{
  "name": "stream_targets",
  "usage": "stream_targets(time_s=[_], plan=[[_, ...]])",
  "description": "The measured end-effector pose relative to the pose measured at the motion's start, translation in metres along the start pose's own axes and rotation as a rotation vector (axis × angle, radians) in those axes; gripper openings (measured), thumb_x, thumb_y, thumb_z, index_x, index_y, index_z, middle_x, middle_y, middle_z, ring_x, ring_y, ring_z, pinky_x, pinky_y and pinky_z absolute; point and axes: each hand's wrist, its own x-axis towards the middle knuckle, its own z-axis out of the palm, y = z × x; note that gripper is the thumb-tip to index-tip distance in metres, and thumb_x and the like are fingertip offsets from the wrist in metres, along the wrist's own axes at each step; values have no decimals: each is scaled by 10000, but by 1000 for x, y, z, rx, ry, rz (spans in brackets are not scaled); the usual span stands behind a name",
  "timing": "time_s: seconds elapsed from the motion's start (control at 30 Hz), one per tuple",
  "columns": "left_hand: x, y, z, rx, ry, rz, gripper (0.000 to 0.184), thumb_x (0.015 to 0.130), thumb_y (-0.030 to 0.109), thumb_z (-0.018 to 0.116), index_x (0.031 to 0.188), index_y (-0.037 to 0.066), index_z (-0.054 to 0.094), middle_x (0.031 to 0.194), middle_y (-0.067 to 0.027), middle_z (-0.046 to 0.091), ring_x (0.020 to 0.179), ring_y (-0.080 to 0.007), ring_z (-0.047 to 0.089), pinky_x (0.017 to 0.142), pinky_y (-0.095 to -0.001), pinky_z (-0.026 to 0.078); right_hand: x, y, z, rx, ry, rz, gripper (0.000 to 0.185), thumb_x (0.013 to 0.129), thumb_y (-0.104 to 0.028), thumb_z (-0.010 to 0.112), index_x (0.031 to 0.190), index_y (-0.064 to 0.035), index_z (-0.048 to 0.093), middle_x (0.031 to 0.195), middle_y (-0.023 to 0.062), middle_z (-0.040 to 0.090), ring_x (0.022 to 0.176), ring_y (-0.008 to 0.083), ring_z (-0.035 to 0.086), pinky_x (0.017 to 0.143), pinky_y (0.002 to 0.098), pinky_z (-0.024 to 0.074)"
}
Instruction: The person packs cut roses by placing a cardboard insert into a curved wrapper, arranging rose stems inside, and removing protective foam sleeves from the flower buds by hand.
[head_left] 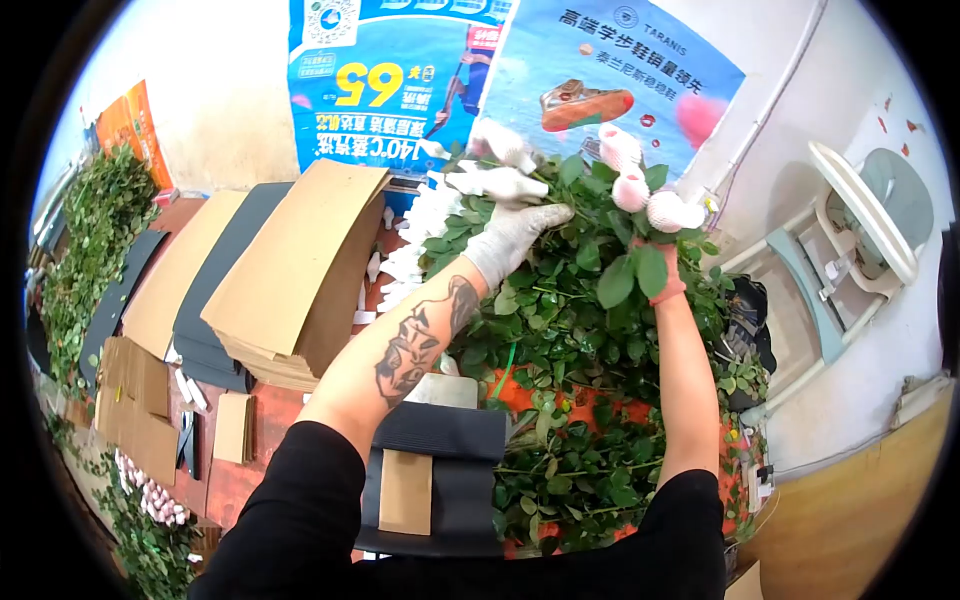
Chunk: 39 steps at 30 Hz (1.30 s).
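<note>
My left hand (513, 237), in a pale work glove, reaches into the leaves at the back of the green heap. Its fingers look curled, with white-netted flower heads (500, 182) just beyond; what they grip is partly hidden. Leaves cover most of my right hand (664, 262), where a reddish band shows at the wrist. It is closed around leafy rose stems, and netted pink-white roses (630, 188) rise above it. Cut leafy stems (570, 310) lie piled beneath both hands.
Left of my arm stands a stack of cardboard sheets (290, 270), beside dark sheets (215, 300). Near me lies black corrugated board (440, 480) with a small cardboard piece (405, 492). A high chair (850, 240) stands at right; posters (610, 80) hang behind.
</note>
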Motion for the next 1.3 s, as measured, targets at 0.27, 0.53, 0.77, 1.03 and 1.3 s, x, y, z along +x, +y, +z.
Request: stream_targets(time_s=[0.27,0.53,0.77,1.03,1.3], plan=[[-8,5,28,-95,-133,62,166,907,186,558,1040,98,510,878,-26,568,808,-180,594,759,-344,490,1,-87,57,-463,-193,-494,656,716,-106,716,1289,17,421,1216,168,532,1121,293,521,960,368,411],[17,-32,-24,943,-304,89,736,697,370,684,1265,9,385,1235,-173,474,1171,-290,446,978,-392,368,-16,-92,54,-679,186,-520,477,671,-161,734,1093,1,584,965,157,652,882,305,630,786,371,500],[-12,-95,-36,1872,20,-165,822,755,312,641,1433,67,245,1266,-154,529,1259,-323,427,1082,-478,237,-22,-59,27,-362,305,-509,322,701,-85,694,1001,7,619,898,78,665,790,215,629,714,316,497],[16,-91,-51,1876,-107,-120,258,808,146,514,1030,117,642,1047,-147,658,969,-289,646,804,-403,517,-77,-79,-114,-643,752,29,427,988,-297,411,1263,16,501,1242,139,557,1150,237,484,979,341,365],[31,-4,-67,2040,56,113,247,821,84,489,1057,70,558,1098,-196,575,968,-343,619,809,-451,500,-87,-66,-351,-518,1235,-82,277,947,-186,417,1070,-45,620,1026,59,634,906,173,590,721,314,467]])
